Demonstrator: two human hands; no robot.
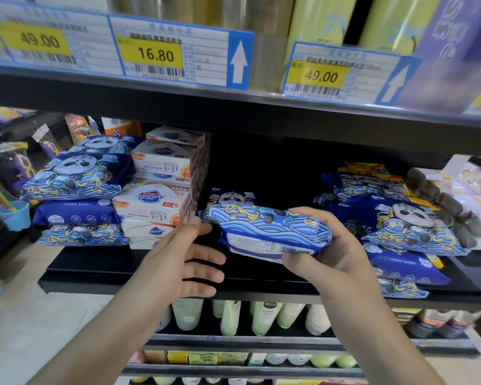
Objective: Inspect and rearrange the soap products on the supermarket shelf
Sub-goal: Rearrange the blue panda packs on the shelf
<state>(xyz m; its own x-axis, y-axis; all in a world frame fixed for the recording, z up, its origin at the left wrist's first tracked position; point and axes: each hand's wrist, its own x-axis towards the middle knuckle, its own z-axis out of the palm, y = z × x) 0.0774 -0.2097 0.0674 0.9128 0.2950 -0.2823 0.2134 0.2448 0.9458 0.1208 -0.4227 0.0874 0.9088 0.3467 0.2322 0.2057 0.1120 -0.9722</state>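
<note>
Both bare forearms are reaching up from the bottom edge toward the black middle shelf [128, 269]. Right hand [321, 245] is gripping a blue soft plastic pack with wave and panda print [272, 227]: thumb curling over the pack's top right end, fingers wrapping under its lower front edge, barcode panel facing the camera. Left hand [189, 259] is hanging relaxed and spread, holding nothing; its upper fingertip is sitting just beside the pack's left end, and I cannot tell whether it is touching. Pack's long axis is running left-right, roughly parallel to the shelf front, tilting slightly with the right end lower. It is hovering over the dark gap in the shelf, between the stack of white-and-orange cardboard soap boxes [157, 201] on the left and the pile of matching blue panda packs [400, 226] on the right. Another pack of the same print [229, 198] is lying behind it in the gap. Key relation: the free left end is pointing straight at the left hand, so that hand is the nearer one for supporting or turning it. Judging by this, the pack is probably being inspected before placement; the gap directly behind it looks the likely slot.
</note>
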